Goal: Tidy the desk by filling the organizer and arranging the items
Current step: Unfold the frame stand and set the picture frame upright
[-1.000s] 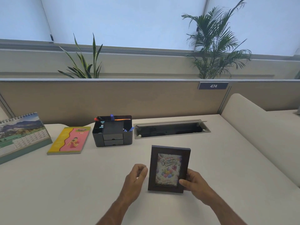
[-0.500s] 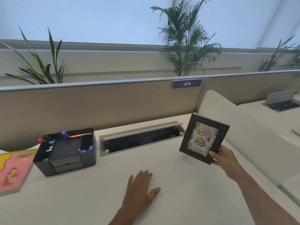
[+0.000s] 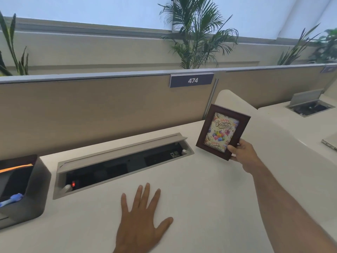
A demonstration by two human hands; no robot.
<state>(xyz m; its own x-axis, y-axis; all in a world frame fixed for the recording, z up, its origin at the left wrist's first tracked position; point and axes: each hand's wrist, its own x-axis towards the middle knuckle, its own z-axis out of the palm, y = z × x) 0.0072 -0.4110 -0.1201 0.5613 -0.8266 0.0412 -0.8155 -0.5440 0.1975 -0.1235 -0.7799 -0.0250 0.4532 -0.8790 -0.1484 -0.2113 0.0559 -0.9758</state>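
Note:
A dark wooden picture frame [image 3: 222, 130] with a "Happy Birthday" card inside is held tilted above the desk's back right corner. My right hand [image 3: 242, 154] grips its lower right corner, thumb on the front. My left hand [image 3: 142, 220] lies flat on the white desk [image 3: 209, 198], palm down, fingers spread, holding nothing. The black desk organizer [image 3: 34, 189] sits at the left edge, partly cut off, with an orange pen and a blue pen showing in it.
An open cable tray [image 3: 120, 165] is sunk into the desk behind my left hand. A beige partition [image 3: 109, 106] with a "474" plate [image 3: 191, 80] runs along the back. A curved white divider [image 3: 284, 136] bounds the right; a neighbouring desk lies beyond.
My right hand lifted the frame off the desk front and carried it up and to the back right. My left hand let go and settled flat on the desk. The view swung right.

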